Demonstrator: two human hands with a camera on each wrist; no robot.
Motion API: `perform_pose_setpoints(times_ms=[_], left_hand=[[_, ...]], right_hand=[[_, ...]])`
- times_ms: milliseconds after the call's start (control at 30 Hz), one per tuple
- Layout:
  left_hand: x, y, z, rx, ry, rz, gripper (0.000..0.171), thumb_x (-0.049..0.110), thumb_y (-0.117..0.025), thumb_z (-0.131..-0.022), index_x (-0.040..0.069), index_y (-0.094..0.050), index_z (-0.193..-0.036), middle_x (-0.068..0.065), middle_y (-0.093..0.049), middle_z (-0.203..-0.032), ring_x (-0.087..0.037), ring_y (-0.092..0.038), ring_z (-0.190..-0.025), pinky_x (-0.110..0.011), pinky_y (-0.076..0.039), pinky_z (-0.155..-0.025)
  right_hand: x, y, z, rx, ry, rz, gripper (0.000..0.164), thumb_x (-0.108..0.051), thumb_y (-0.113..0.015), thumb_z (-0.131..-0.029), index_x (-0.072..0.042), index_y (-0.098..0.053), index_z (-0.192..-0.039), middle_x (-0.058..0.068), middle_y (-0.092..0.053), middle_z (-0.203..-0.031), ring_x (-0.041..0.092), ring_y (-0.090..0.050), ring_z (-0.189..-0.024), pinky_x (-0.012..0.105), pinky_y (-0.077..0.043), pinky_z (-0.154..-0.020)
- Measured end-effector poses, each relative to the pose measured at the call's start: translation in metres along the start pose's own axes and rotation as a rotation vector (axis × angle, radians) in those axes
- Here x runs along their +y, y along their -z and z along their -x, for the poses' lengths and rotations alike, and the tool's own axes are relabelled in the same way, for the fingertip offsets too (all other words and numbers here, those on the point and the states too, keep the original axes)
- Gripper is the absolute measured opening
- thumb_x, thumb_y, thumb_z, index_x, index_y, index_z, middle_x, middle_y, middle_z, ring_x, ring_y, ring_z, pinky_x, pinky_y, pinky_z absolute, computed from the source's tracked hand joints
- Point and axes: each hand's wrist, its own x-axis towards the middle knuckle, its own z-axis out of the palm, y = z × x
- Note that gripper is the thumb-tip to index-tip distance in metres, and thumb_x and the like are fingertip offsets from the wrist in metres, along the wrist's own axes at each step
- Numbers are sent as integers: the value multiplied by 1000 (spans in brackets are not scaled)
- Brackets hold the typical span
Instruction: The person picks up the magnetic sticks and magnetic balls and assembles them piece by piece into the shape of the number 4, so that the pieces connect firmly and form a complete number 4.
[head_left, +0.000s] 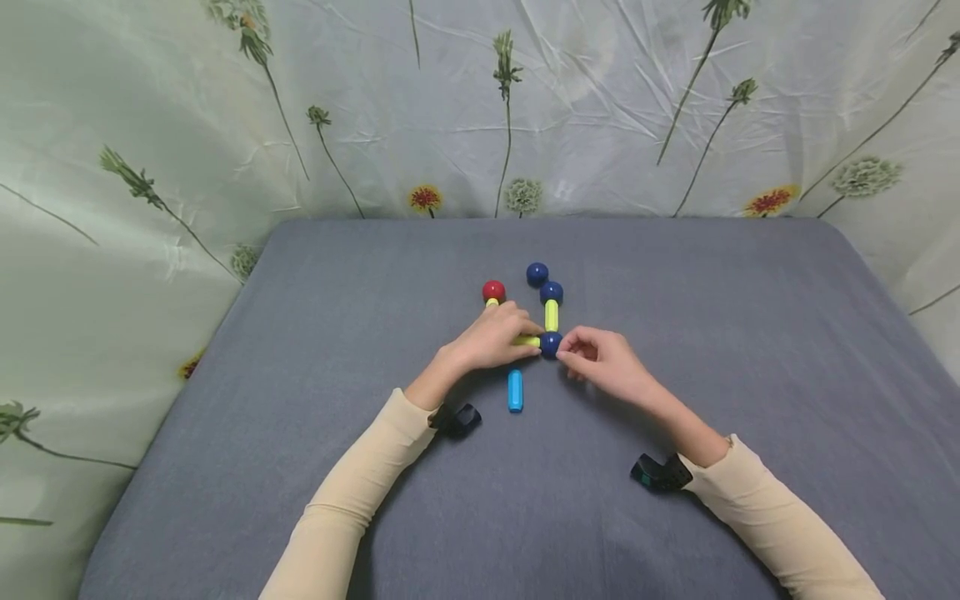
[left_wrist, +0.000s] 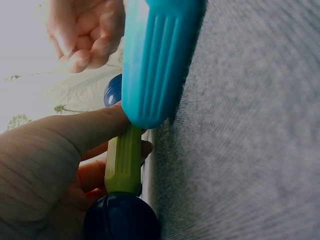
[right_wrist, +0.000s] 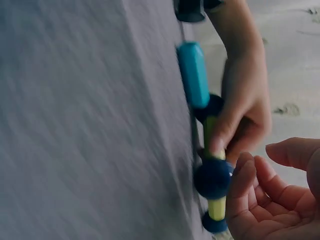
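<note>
My left hand [head_left: 493,337] pinches a yellow-green ridged rod [left_wrist: 123,167] between thumb and fingers. One end of this rod meets a dark blue ball [head_left: 551,345]; another dark blue ball [left_wrist: 121,220] sits at its other end, covered by the hand in the head view. From the first ball a second yellow-green rod [head_left: 552,316] runs away to a further blue ball [head_left: 551,292]. My right hand [head_left: 606,360] is right beside the near ball, its fingers loosely bent and thumb apart from them in the right wrist view, with nothing held.
A light blue rod [head_left: 515,392] lies on the grey cloth-covered table [head_left: 375,283], nearer than the joined pieces. Beyond the left hand, a red ball [head_left: 493,291] tops a partly hidden yellow-green rod. One more blue ball [head_left: 537,274] lies close to the far one. A flowered curtain [head_left: 450,108] hangs behind.
</note>
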Motion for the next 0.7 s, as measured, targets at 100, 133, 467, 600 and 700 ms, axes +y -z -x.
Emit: perform_pose_setpoints(times_ms=[100, 133, 467, 600, 700], left_hand=[[0, 0, 0, 0, -3, -4, 32, 35, -64, -88, 18, -69, -115, 3, -69, -97, -13, -47, -83, -26, -29, -70], [0, 0, 0, -1, -4, -5, 32, 34, -64, -88, 18, -69, -115, 3, -69, -97, -13, -47, -83, -26, -29, -70], [2, 0, 0, 3, -7, -7, 29, 29, -65, -87, 18, -69, -114, 2, -67, -94, -15, -47, -83, -29, -30, -71], [1, 0, 1, 19, -22, -8, 28, 28, -65, -87, 19, -70, -113, 1, -67, -92, -15, -47, -82, -29, -31, -71], [-1, -2, 0, 29, -33, -15, 27, 28, -65, -87, 20, -70, -112, 2, -67, -92, -15, -49, -82, -30, -32, -71]], right_hand=[[-1, -10, 0, -59, -3, -8, 13, -13, -58, -91, 0, -62, -93, 10, -62, -75, 9, -54, -61, 22, -46, -54], [-1, -13, 0, -77, -7, -5, 13, -13, -58, -91, -1, -62, -92, 10, -62, -74, 9, -54, -60, 22, -46, -53], [-14, -40, -9, -121, 9, 161, 26, -24, -62, -88, -8, -60, -67, -3, -51, -52, 6, -46, -47, 20, -34, -45], [-19, -51, -14, -39, 46, 278, 40, -31, -67, -84, -12, -51, -53, -7, -38, -46, 4, -34, -41, 19, -24, -44], [-23, -56, -15, -5, 48, 356, 44, -31, -68, -82, -14, -44, -49, -9, -31, -46, 4, -28, -40, 19, -20, -44]])
